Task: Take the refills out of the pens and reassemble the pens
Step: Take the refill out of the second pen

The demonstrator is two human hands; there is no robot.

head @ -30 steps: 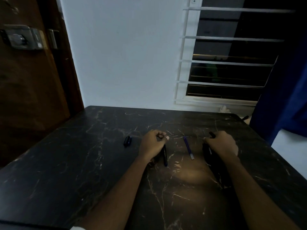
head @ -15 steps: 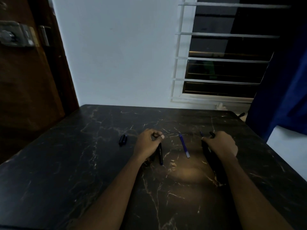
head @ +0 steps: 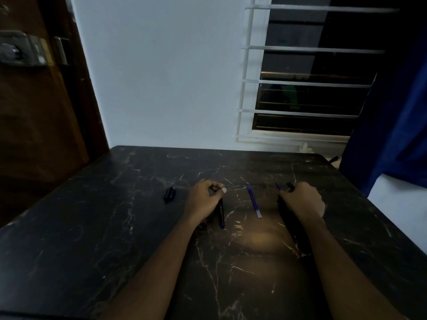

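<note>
Resting on a black marble-patterned table [head: 92, 227] in dim light, a person's two bare hands are working among pen parts. At far left, a short dark piece that looks like a pen cap [head: 169, 194] is lying alone, well apart from either hand. The left hand [head: 203, 202] is sitting knuckles-up with its fingers curled in and the thumb pressing toward the forefinger over the upper end of a black pen [head: 221, 213], whose barrel is running back toward the wrist along the tabletop, just beside the palm. Between the hands, a blue refill [head: 254, 201] is lying loose on the table, touching neither hand. The right hand [head: 302, 199] is closing its fingers around a second dark pen part [head: 290, 186], whose black end is sticking out past the fingers beside a thin blue tip; how much of it is inside the fist cannot be told. Behind, a white wall, a barred window [head: 312, 84] and a blue curtain [head: 397, 125] are framing the scene.
</note>
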